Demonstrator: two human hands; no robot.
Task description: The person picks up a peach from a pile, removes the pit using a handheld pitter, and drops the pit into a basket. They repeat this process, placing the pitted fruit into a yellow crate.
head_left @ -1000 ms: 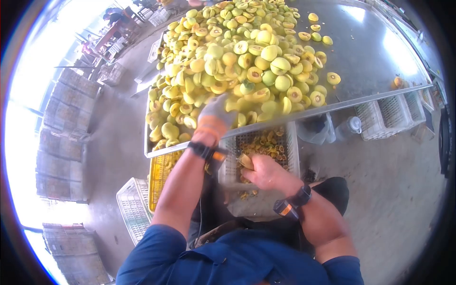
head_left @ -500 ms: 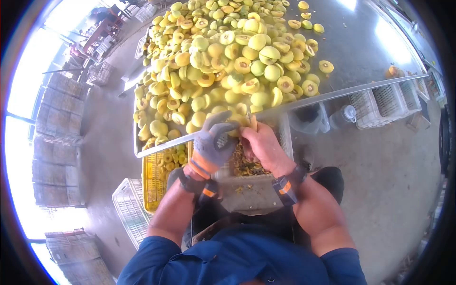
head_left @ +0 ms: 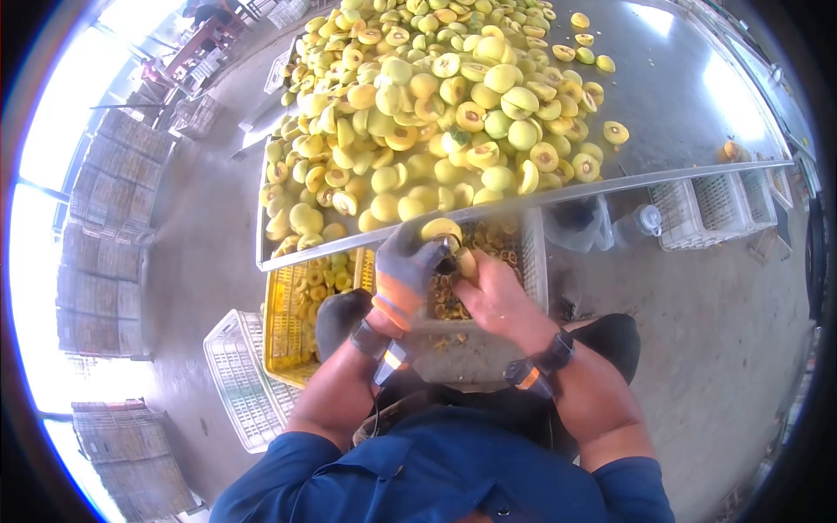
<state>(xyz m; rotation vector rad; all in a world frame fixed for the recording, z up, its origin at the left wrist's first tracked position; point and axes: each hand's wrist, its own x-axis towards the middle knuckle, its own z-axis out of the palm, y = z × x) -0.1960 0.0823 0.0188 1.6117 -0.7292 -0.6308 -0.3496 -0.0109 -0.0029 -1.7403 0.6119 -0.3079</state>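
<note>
My left hand (head_left: 403,268), in a grey glove with an orange cuff, is closed around a yellow peach half (head_left: 441,228) just below the table's front edge. My bare right hand (head_left: 499,298) grips a short tool with a light wooden handle (head_left: 468,264). The tool's dark end meets the cut side of the peach half; its exact shape is hard to make out. Beyond both hands lies a big heap of halved peaches (head_left: 401,131), many with brown centres showing. Under my hands stands a pale crate (head_left: 537,261) with brown pits and scraps in it.
The metal table (head_left: 671,105) has a raised front rim. At my left are a yellow crate (head_left: 277,327) with peach halves and a white crate (head_left: 234,379). White baskets (head_left: 719,205) and a clear plastic jug (head_left: 641,220) sit under the table at right. Stacked crates (head_left: 100,288) line the left.
Both hands have come down slightly, away from the heap, and the peach half now shows clearly in the gloved hand. The tool has turned toward the fruit's cut side. The view has shifted slightly.
</note>
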